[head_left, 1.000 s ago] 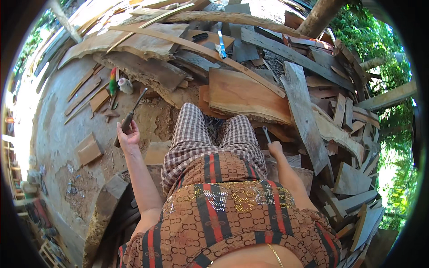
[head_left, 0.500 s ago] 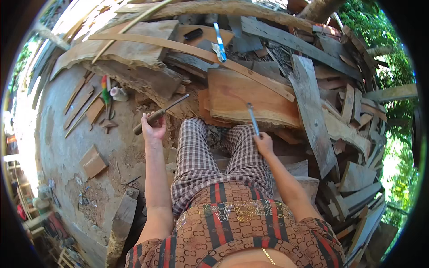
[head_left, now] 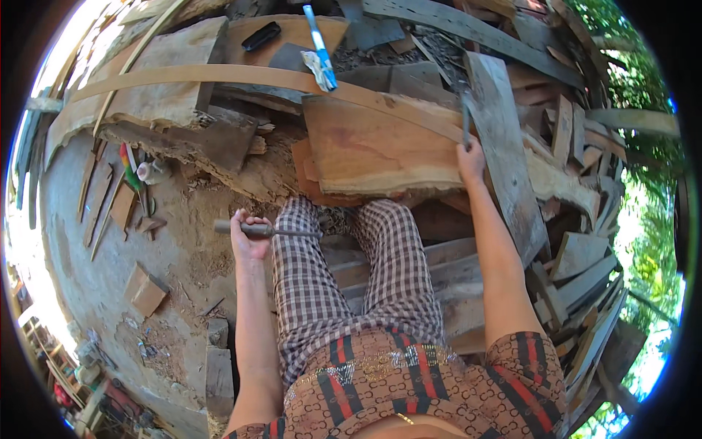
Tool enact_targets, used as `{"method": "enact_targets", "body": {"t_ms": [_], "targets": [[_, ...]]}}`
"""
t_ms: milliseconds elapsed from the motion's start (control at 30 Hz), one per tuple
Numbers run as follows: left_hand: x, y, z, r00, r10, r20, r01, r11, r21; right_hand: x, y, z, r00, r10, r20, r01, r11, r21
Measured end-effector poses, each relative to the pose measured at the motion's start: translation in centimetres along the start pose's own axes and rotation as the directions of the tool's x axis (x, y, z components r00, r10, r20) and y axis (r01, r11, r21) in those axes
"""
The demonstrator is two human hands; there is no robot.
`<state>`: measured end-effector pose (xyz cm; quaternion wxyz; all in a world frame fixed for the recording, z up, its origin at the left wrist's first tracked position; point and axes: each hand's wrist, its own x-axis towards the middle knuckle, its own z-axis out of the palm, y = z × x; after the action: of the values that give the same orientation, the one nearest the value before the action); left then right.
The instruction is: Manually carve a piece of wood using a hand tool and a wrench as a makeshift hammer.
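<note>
My left hand (head_left: 248, 238) grips a chisel-like tool with a wooden handle and metal shaft (head_left: 267, 231), held level beside my left knee. My right hand (head_left: 472, 157) holds a thin grey metal tool (head_left: 465, 117) upright at the right end of a reddish wooden slab (head_left: 380, 150) that lies in front of my knees. A long curved wooden strip (head_left: 241, 74) arches over the slab's far edge. I sit on planks, in checked trousers.
A blue-handled tool with a rag (head_left: 320, 51) and a black flat object (head_left: 261, 35) lie on boards beyond the slab. Scrap planks (head_left: 578, 249) pile up at the right. Small wood offcuts (head_left: 146, 293) and a red-green tool (head_left: 130, 168) lie on the bare ground at left.
My right hand has reached forward and right to the slab's right end with its metal tool. My left hand has drawn back toward my knee, turning the chisel level.
</note>
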<state>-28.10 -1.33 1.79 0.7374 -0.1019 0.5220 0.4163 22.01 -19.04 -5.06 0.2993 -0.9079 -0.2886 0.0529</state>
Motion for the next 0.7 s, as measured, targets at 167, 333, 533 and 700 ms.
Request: {"method": "enact_targets", "body": {"t_ms": [167, 333, 533, 700], "targets": [[3.8, -3.3, 9.9, 0.974, 0.050, 0.220, -0.089, 0.981, 0.172, 8.9, 12.9, -3.9, 0.967, 0.239, -0.089, -0.234, 0.970, 0.060], [7.4, -3.0, 15.5, 0.900, 0.140, 0.414, -0.290, 0.900, 0.325, 8.3, 6.0, 1.4, 0.933, 0.245, 0.262, -0.315, 0.910, 0.271], [12.2, -7.6, 20.6, 0.957, 0.063, 0.283, -0.167, 0.917, 0.361, 3.6, 5.9, 1.6, 0.963, 0.051, 0.264, -0.034, 0.997, -0.069], [11.9, -7.5, 18.5, 0.940, 0.096, 0.329, -0.227, 0.893, 0.389, -5.9, 3.3, -3.7, 0.941, 0.037, 0.337, -0.136, 0.952, 0.273]]}}
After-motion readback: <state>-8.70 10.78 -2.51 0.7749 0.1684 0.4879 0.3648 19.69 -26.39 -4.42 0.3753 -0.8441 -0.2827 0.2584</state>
